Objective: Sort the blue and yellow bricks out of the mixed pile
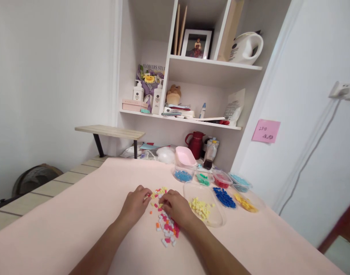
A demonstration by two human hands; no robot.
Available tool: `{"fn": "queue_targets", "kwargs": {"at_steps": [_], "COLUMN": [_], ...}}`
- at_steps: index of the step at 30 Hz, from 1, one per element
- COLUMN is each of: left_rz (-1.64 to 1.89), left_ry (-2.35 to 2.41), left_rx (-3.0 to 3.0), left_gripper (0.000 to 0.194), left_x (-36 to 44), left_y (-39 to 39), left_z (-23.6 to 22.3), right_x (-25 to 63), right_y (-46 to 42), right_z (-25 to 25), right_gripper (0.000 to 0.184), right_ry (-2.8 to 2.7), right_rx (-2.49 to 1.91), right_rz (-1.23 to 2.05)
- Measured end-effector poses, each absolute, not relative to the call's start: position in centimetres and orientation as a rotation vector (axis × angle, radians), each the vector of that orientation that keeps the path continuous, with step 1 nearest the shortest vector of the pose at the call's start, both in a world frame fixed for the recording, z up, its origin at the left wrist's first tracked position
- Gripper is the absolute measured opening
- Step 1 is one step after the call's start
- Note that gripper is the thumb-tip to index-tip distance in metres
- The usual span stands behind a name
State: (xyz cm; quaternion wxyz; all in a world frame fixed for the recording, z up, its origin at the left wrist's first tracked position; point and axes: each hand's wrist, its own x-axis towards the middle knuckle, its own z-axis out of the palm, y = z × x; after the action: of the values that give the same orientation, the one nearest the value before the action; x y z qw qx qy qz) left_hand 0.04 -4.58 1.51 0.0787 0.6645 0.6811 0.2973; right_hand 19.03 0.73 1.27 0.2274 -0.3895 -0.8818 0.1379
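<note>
A loose pile of small plastic-looking pieces (166, 227), in white, pink-red, orange and yellow, lies on the pink table cover between my hands. At its left edge is my left hand (136, 203), fingers curled and thumb close to the fingertips. Whatever they pinch is too small to name. My right hand (176, 208) reaches over the pile with bent fingers drawn together, hiding part of it; what is in them cannot be made out. Just right of that hand sits a clear shallow tray (216, 218) holding pale yellow pieces (200, 208).
Small clear tubs of blue pieces (183, 175), green pieces (203, 179) and red pieces (221, 179) stand behind the tray. Dark blue pieces (225, 198) and orange-yellow pieces (246, 203) lie to its right. Farther back are a pink container (185, 156) and a red jug (196, 145).
</note>
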Motion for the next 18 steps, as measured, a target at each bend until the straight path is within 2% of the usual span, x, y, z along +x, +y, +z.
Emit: {"fn": "queue_targets", "kwargs": {"at_steps": [9,18], "left_rz": [1.040,0.988], "left_ry": [1.993,1.982], "left_rx": [2.037,1.980], "left_gripper": [0.026,0.025], "left_x": [-0.4,-0.5], "left_y": [-4.2,-4.1], "left_z": [1.3,0.7], "right_x": [19.1,22.6], "right_y": [0.5,2.5], "right_z": [1.7,3.9], "right_gripper": [0.018,0.009], "right_ry": [-2.362,-2.205], "right_rx": [-1.021,-1.015], "right_rz": [0.465,0.408]}}
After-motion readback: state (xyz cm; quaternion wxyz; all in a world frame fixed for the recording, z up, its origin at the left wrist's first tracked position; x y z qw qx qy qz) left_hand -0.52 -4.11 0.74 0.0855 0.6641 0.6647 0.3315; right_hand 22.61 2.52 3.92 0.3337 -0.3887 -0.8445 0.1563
